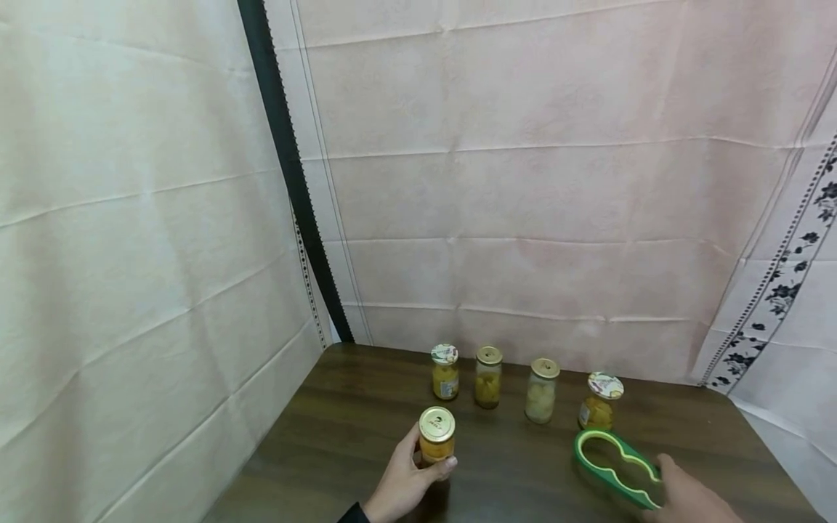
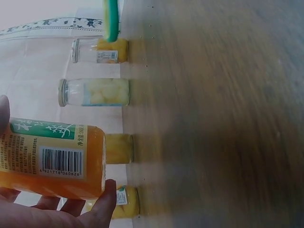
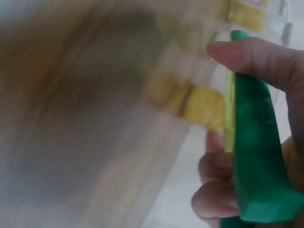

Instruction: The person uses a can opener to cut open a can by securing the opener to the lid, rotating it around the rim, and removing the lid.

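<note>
My left hand [image 1: 407, 476] holds a glass jar [image 1: 437, 436] with a gold lid and orange contents, its fingers curled round the sides. In the left wrist view that jar [image 2: 52, 159] shows a barcode label with a green band, and it is raised off the table. My right hand [image 1: 689, 494] grips a green jar opener [image 1: 617, 468] with a lighter yellow-green scalloped inner edge. From the right wrist view, thumb and fingers wrap the green opener [image 3: 259, 142]. The opener is in front of the rightmost jar on the table.
Along the back of the dark wooden table [image 1: 366, 428] stand a jar with a patterned lid [image 1: 445, 374], a gold-lidded jar of yellow fruit [image 1: 487, 378], a gold-lidded jar of pale fruit [image 1: 541, 392] and another patterned-lid jar [image 1: 598, 407]. A cloth curtain [image 1: 523, 218] hangs behind.
</note>
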`<state>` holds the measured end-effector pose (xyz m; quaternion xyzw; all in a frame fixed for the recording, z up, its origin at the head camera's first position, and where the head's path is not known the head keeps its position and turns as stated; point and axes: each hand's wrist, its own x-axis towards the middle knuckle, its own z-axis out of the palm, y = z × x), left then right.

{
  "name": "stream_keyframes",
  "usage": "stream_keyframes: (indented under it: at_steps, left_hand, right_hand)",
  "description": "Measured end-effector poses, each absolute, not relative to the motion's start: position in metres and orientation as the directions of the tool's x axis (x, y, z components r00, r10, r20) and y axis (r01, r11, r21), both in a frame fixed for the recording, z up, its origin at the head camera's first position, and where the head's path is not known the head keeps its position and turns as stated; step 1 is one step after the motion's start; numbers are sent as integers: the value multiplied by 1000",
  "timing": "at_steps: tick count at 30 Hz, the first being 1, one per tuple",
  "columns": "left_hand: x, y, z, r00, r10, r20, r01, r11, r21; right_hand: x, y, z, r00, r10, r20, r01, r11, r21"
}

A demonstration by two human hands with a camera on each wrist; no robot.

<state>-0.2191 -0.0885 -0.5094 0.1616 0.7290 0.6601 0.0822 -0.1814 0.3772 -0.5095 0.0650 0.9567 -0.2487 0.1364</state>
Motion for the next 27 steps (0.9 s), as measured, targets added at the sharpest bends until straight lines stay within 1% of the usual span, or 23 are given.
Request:
stream_keyframes:
  at_steps: [3,5,9,11,13,15,18,21,27]
  left_hand:
    - [-218,-82,-510,-934,343,96,134,89,987]
    - [-218,-76,-510,-935,342,91,134,104,986]
    - [-222,-61,-512,-943,327,66,111,120,986]
    - [-223,-56,-513,-947,317,61,107,129,986]
    - [-225,-51,-514,-947,315,61,106,127,986]
    - [-226,-47,-514,-946,319,64,108,120,987]
    - [-228,-43,-516,-938,339,65,103,98,990]
    - [-228,-38,-518,-932,360,43,75,76,994]
    - [-226,-33,-518,-914,406,13,28,30,999]
  right_hand:
    - [-180,356,-499,-982,37,-185,120,880,-460]
    - [-179,342,-490,-992,24,-121,75,897,-435]
    - [-179,315,-472,-1000,-17,-16,-9,914,-405]
    - [-178,300,-465,-997,-46,67,-69,913,-401]
    - [-176,284,-459,-982,-75,173,-138,910,-391]
    - [-174,268,-454,-950,-105,293,-212,908,-360]
    - [-172,248,-446,-899,-147,413,-292,904,-313]
    - [-171,234,-440,-863,-186,470,-345,896,-278]
    - [-172,218,-435,-824,-244,512,-417,872,-255]
